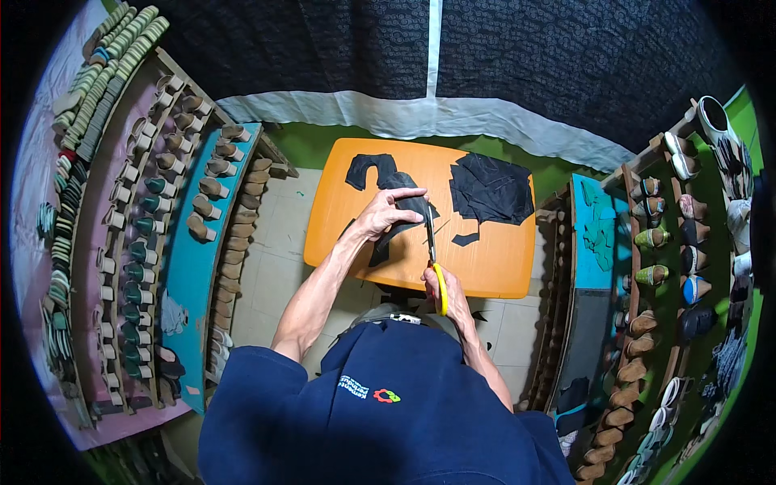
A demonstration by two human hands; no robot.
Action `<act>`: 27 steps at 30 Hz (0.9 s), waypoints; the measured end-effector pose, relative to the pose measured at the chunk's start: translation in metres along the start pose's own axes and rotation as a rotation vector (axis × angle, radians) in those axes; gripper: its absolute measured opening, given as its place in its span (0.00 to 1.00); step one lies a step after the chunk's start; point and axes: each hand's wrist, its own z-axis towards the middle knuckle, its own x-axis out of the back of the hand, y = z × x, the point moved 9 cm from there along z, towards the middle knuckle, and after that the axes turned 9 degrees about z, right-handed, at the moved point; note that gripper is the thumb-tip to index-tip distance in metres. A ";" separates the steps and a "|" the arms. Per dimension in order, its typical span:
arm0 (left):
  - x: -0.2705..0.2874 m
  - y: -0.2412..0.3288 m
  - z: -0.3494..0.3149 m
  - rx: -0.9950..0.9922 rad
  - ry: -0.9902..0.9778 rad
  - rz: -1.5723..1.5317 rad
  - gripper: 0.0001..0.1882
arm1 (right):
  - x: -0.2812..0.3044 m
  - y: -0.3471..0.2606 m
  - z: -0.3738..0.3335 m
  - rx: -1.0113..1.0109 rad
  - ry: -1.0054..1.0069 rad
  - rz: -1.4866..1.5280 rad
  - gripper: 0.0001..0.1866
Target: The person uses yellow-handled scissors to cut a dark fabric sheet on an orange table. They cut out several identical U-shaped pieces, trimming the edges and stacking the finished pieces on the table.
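My right hand point(449, 293) is closed round the yellow handles of a pair of scissors point(439, 281), whose dark blades point away from me over the table. The blades lie along the edge of a piece of black fabric point(404, 187). My left hand point(390, 215) grips that piece at its left side, with forefinger and thumb stretched toward the blades. Under and around it are more black cut pieces, including a curved one point(368, 168) at the far left. A small black scrap point(466, 239) lies right of the scissors. Overlap hides the held piece's full outline.
An orange table point(493, 263) stands before me, with a stack of black fabric pieces point(493, 190) at its far right. Racks of shoes and shoe lasts point(145, 267) line the left; another rack point(647, 323) stands right. A dark patterned curtain point(550, 65) hangs behind the table.
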 end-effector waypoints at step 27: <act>0.003 -0.021 -0.005 -0.020 0.232 -0.191 0.31 | 0.009 0.005 -0.008 -0.098 0.136 0.125 0.28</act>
